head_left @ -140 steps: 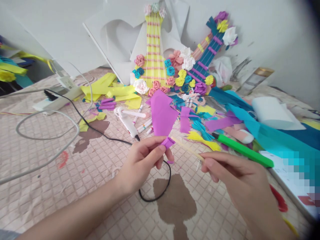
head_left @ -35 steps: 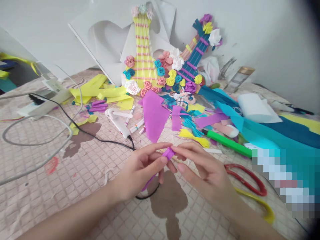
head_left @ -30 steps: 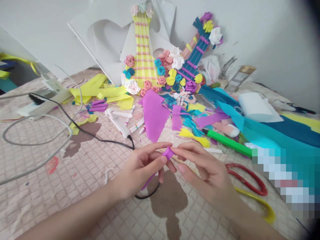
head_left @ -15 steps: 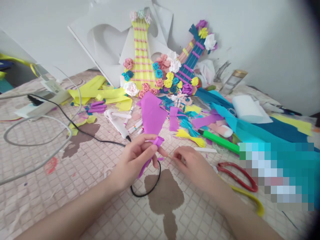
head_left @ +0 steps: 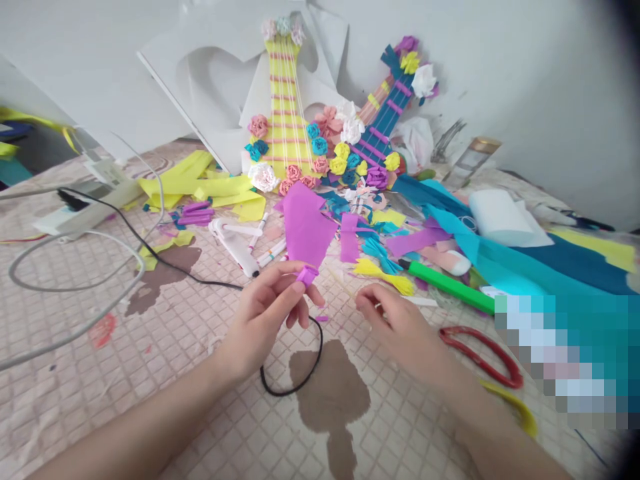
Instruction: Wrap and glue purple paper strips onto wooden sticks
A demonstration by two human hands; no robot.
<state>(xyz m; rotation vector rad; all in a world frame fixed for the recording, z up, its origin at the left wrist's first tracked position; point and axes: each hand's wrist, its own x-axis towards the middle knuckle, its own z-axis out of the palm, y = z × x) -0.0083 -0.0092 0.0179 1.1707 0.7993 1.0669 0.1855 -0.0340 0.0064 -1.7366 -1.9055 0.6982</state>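
My left hand (head_left: 263, 310) is closed in a pinch, its thumb and fingers on a small folded piece of purple crepe paper (head_left: 307, 274). Opposite it, my right hand (head_left: 387, 313) has its fingertips together on a thin, pale stick (head_left: 342, 283) that points up and left. The stick is apart from the purple piece, and its lower end is hidden in the fingers. Beyond my left hand lies a larger purple crepe sheet (head_left: 307, 227). A tiny purple scrap (head_left: 323, 319) rests on the table between my hands.
A white glue gun (head_left: 235, 250) with a black cord (head_left: 200, 283) lies left. At the back stand a yellow paper guitar (head_left: 284, 127) and a blue one (head_left: 385, 120) with paper flowers. Right are a green marker-like tube (head_left: 450, 288) and scissors with red and yellow handles (head_left: 483, 353).
My hands have moved apart, the right one rightward with the stick, the left one slightly left. The purple strip that hung below my left hand is no longer visible.
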